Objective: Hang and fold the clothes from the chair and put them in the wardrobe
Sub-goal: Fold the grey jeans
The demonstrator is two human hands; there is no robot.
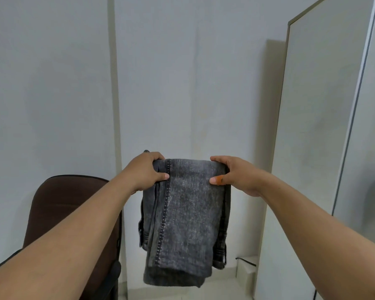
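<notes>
Jeans [186, 204] folded, held midair; left hand [146, 171] and right hand [234, 176] pinch top fold corners. Risk: loose inner layers slip, fold unravels.

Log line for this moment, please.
phase: folding | jeans: folded, held up in the air | left hand: grips top left edge | right hand: grips top right edge | chair: lower left

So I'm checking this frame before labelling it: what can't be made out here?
Head view only:
- Chair: seat hidden by the left arm, so any clothes left there unseen.
- Wardrobe: only outer panels show; inside hidden.
- Jeans: inner folds hidden by the outer layer.
- Fingers of left hand and right hand: behind the denim.
</notes>
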